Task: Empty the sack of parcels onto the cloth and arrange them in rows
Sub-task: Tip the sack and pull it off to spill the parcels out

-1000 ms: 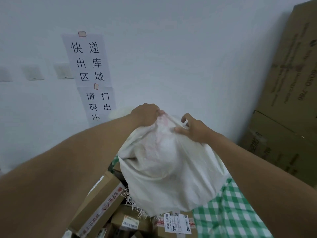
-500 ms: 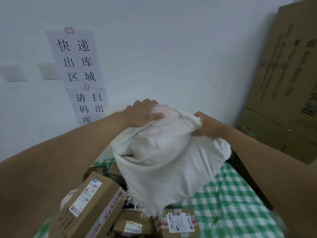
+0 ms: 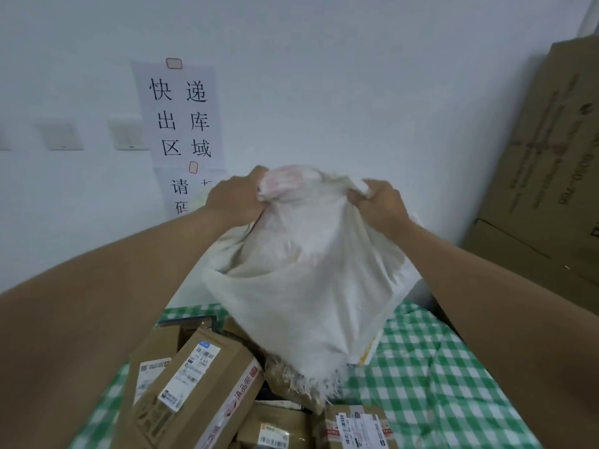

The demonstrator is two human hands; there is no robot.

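Upended white sack point(image 3: 311, 280) held high by its bottom corners, left hand point(image 3: 235, 197) and right hand point(image 3: 377, 202) each clenched on a fistful of fabric. Frayed mouth hanging just above a jumbled heap of cardboard parcels point(image 3: 201, 380) on the green checked cloth point(image 3: 431, 367). Best handled by keeping both grips firm, lifting straight up and shaking gently, checking for snagged parcels before setting it aside and starting rows.
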